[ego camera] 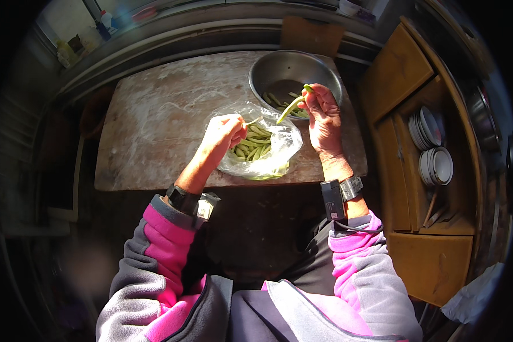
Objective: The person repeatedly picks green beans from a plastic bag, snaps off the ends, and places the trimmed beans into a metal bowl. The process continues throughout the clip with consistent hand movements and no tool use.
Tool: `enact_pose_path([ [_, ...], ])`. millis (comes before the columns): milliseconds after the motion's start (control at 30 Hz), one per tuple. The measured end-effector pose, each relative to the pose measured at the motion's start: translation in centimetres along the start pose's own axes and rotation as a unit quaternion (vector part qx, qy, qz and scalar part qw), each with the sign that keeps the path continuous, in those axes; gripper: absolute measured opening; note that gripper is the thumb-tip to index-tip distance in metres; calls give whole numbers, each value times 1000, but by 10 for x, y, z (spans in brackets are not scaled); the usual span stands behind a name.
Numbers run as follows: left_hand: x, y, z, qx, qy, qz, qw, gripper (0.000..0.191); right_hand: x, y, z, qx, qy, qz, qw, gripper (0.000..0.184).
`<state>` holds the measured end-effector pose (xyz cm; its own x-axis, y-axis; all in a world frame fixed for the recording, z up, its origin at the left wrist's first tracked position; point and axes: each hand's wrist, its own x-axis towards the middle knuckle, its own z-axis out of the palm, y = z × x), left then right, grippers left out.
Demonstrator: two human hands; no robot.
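Note:
My right hand (322, 113) holds a green bean pod (290, 110) between thumb and fingers, above the near rim of a steel basin (282, 64). Pieces of bean (278, 100) lie at the bottom of the basin. My left hand (226, 132) pinches a thin pale strip or bean end (255, 121) over the left side of a clear plastic bag (291, 139). Whole green bean pods (256, 143) fill the bag's open mouth. Bag and basin stand on a worn wooden table (154, 128), the bag near its front edge.
A wooden cabinet (429, 265) on the right holds stacked white bowls (442, 166). Behind the table run pipes (175, 36) and a brown board (312, 36). Bottles (107, 21) stand on the ledge at the back left. A white plastic bag (474, 295) is at the lower right.

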<state>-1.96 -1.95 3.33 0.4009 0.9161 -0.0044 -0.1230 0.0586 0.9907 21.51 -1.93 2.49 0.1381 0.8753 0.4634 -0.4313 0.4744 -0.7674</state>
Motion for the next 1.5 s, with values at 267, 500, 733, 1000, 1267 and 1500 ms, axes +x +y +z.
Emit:
enact_pose_path([
  [267, -17, 6, 15, 330, -324, -41, 886, 24, -1, 1, 6, 50, 43, 57, 996, 20],
  [500, -5, -1, 8, 412, -57, 89, 905, 27, -1, 5, 5, 70, 43, 81, 993, 18],
  [733, 4, -20, 12, 360, 10, 65, 931, 19, -3, 14, 6, 53, 46, 111, 991, 16],
  [1000, 6, -24, 7, 405, 4, 67, 912, 17, 2, 26, 1, -15, 82, 139, 987, 20],
  [1267, 8, -28, 2, 501, 67, 89, 858, 15, 0, 12, 13, -471, 36, -129, 872, 47],
  [1500, 4, -30, 11, 518, 73, 199, 829, 10, -19, 25, 32, -440, -210, 36, 872, 22],
])
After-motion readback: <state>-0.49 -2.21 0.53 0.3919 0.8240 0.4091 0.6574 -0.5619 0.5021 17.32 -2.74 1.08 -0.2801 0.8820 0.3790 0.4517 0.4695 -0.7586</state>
